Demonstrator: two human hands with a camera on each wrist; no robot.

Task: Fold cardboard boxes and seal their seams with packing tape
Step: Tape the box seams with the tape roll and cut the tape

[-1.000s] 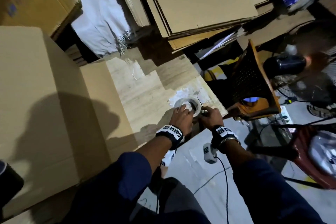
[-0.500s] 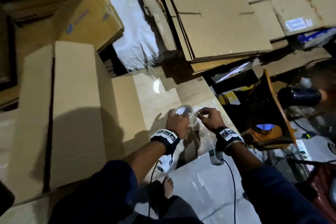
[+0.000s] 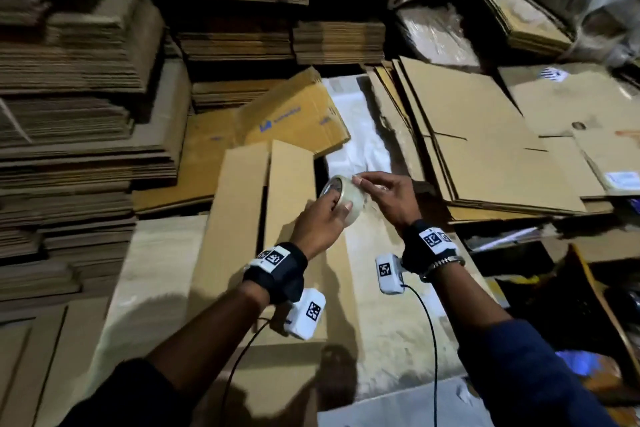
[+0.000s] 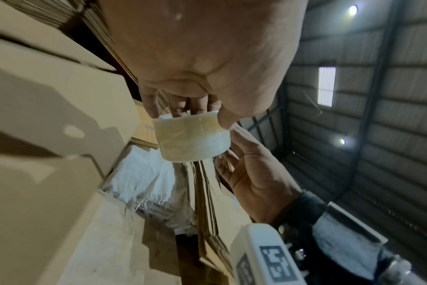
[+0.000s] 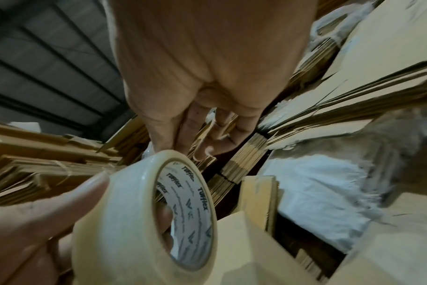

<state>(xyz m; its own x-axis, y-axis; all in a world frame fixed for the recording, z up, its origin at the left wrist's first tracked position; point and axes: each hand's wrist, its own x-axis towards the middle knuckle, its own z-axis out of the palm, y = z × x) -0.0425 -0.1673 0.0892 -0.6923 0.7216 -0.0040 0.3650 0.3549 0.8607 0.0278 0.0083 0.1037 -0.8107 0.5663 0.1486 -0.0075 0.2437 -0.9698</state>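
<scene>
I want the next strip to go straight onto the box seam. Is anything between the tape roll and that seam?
Nothing visible is. The left hand holds the tape roll up in the air just right of the folded box, whose seam lies bare. The right hand picks at the roll's far side, away from the box.

Pale, translucent cream roll of packing tape [image 5: 124, 221], white inner core printed with dark lettering. Plain tan folded cardboard box [image 3: 242, 218]. Yellower flat carton with blue print [image 3: 294, 114]. White woven sack [image 3: 356, 135]. Dark navy sleeves [image 3: 530, 374].
</scene>
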